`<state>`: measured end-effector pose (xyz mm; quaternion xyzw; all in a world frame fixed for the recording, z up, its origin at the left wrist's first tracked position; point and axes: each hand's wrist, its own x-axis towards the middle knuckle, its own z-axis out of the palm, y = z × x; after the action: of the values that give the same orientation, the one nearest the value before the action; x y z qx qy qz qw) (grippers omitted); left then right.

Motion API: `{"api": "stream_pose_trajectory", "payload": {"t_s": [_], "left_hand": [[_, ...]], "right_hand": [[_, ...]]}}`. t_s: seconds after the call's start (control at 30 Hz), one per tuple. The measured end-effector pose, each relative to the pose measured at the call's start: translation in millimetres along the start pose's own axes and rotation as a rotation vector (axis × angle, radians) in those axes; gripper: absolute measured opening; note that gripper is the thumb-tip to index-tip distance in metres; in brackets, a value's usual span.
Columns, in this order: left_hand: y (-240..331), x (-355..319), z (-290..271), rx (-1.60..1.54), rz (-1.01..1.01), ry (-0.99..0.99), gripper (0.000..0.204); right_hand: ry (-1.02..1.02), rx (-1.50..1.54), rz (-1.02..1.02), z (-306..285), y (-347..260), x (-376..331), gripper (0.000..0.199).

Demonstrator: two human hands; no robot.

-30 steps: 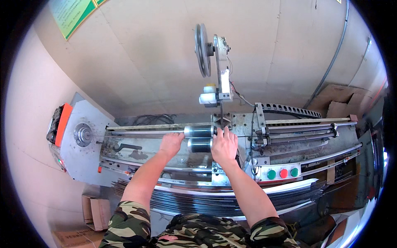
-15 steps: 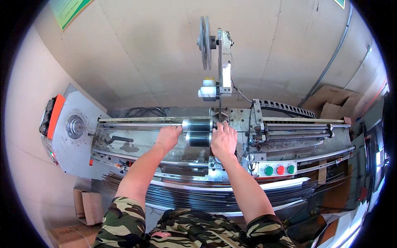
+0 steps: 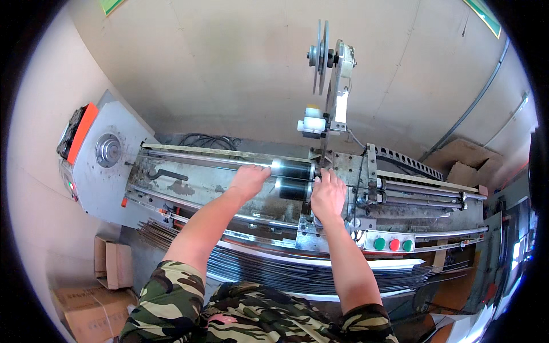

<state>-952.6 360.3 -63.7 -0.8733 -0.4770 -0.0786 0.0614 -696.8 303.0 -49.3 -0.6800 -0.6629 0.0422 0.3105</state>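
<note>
Two dark, shiny rollers, the far one and the near one, lie side by side on a long metal machine. A thin rod runs lengthwise along the machine and passes between them. Just left of the rollers, my left hand is closed on the rod, thumb and fingers pinched. At the rollers' right end my right hand bends its fingers over the rod's line; its palm side is hidden. A bundle of thin dark rods lies along the near side, below my forearms.
A reel stands on an upright post behind the rollers, with white plastic fittings below it. A hook-shaped wrench lies on the bed. Green and red buttons sit at front right. Cardboard boxes are at lower left.
The whole view has shifted and tilted, so the machine appears further right and slopes down to the right. Both hands keep about the same place beside the rollers.
</note>
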Motion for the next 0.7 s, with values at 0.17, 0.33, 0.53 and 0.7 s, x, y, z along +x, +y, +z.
{"api": "stream_pose_trajectory", "payload": {"t_s": [0.17,0.33,0.53,0.7], "left_hand": [[3.4,2.4,-7.0,-0.014,-0.029,-0.071,0.014],[4.2,3.7,-8.8,-0.029,-0.029,-0.084,0.013],[1.7,2.8,-6.1,-0.044,-0.023,-0.082,0.012],[-0.8,3.7,-0.9,-0.051,-0.021,-0.085,0.013]], "right_hand": [[0.007,-0.007,0.008,0.8,0.1,-0.3,0.035],[0.027,-0.018,-0.008,1.7,1.0,0.1,0.034],[-0.009,-0.025,0.013,0.4,-0.6,1.1,0.035],[-0.025,-0.032,0.023,0.1,-0.7,1.6,0.036]]}}
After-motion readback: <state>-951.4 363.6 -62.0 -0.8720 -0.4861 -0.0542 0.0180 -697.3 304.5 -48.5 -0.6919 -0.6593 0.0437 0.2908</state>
